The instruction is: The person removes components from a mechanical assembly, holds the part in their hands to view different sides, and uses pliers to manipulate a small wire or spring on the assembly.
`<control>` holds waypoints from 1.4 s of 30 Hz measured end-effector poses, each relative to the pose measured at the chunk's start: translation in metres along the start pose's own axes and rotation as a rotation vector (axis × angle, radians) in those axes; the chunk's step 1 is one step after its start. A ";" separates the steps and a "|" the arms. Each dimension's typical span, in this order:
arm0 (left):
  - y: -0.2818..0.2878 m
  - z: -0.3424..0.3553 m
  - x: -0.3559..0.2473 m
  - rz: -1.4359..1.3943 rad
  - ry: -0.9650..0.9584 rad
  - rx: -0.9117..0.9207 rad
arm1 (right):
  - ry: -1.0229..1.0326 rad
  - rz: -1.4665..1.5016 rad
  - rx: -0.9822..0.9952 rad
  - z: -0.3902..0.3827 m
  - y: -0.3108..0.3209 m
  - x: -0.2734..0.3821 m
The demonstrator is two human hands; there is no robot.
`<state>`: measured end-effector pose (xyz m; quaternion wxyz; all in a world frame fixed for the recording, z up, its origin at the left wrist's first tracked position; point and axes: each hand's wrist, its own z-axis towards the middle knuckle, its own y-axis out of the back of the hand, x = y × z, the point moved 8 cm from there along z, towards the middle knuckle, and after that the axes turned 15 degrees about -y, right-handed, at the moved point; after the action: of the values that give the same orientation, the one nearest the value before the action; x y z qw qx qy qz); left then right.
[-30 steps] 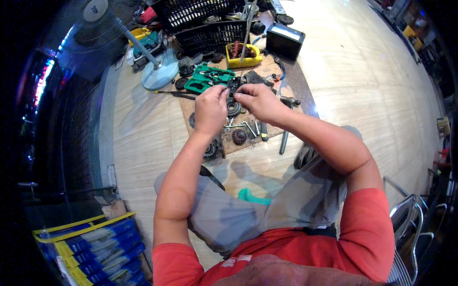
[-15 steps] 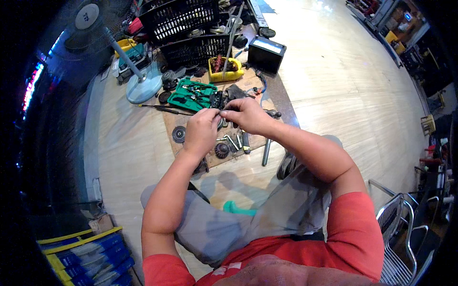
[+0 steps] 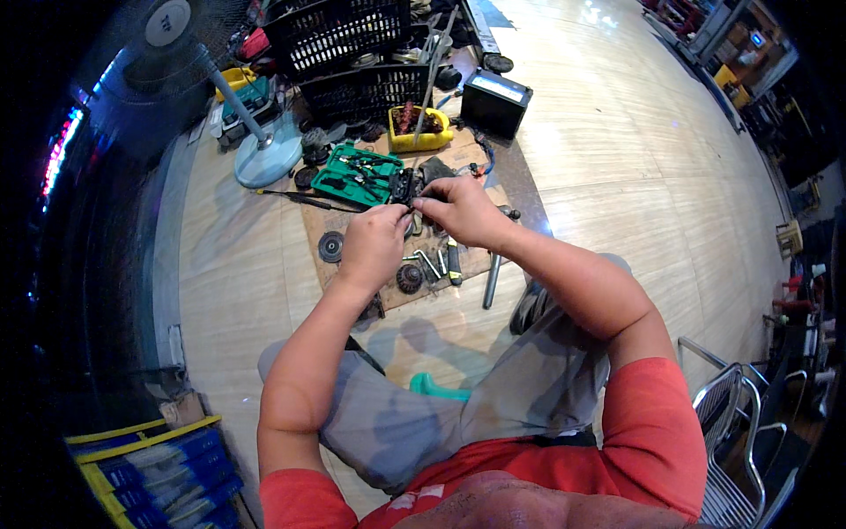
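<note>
My left hand (image 3: 377, 238) and my right hand (image 3: 458, 207) meet over a cardboard mat (image 3: 379, 287), fingertips pinched close together on something small and dark that I cannot make out. Just beyond them are a black mechanical part (image 3: 404, 187) and an open green tool case (image 3: 348, 174). Below my fingers lie a black disc (image 3: 330, 247), a toothed dark gear (image 3: 409, 278), L-shaped metal tools (image 3: 427, 262), a tool with a yellow-and-black handle (image 3: 455, 264) and a long metal bar (image 3: 492, 282).
A fan (image 3: 267, 159) stands at back left, beside black crates (image 3: 359, 93). A yellow container (image 3: 432, 130) and black battery (image 3: 493, 104) sit behind the mat. A metal chair (image 3: 731, 450) is at lower right, a blue-and-yellow rack (image 3: 154, 458) at lower left.
The view has shifted, so the scene sits further left and my hands lower. My fingers have moved slightly, still pinched close together.
</note>
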<state>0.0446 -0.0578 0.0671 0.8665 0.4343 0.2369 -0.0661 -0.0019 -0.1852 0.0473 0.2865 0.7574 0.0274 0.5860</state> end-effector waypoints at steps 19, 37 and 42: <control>-0.031 -0.021 0.036 -0.889 0.579 0.056 | 0.051 0.073 0.093 0.001 -0.007 0.006; -0.021 -0.005 0.025 -0.605 0.402 -0.009 | -0.007 0.192 -0.033 0.004 0.000 0.000; -0.036 -0.019 0.019 -1.339 0.647 0.120 | 0.022 0.365 0.218 -0.006 0.004 0.012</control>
<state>0.0428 -0.0636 0.0225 0.5029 0.2414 0.6901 -0.4612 -0.0043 -0.1815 0.0604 0.0914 0.7700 -0.0439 0.6300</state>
